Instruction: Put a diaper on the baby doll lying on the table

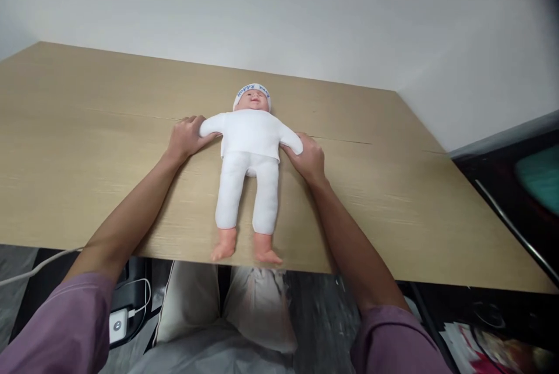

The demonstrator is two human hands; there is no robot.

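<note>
A baby doll (251, 135) in a white top and trousers lay on its back across a wood-grain counter (109, 158), its head toward the wall (218, 7) and its 2 bare feet (225, 244) at the near edge. A person in purple sleeves (74, 327) reached in from both sides, 1 hand to each of the doll's arms. The fingers of the left hand (187, 136) were clamped on the end of 1 white sleeve, the thumb along its lower side; those of the right hand (310, 155) were clamped on the other, and both arms were spread outward. The doll's white cap (252, 89) bore blue lettering, "Happy" legible and the next word less clear. Below the counter at left, a small white device (117, 325) sat with a cable attached, and papers (465, 348) lay at lower right.
</note>
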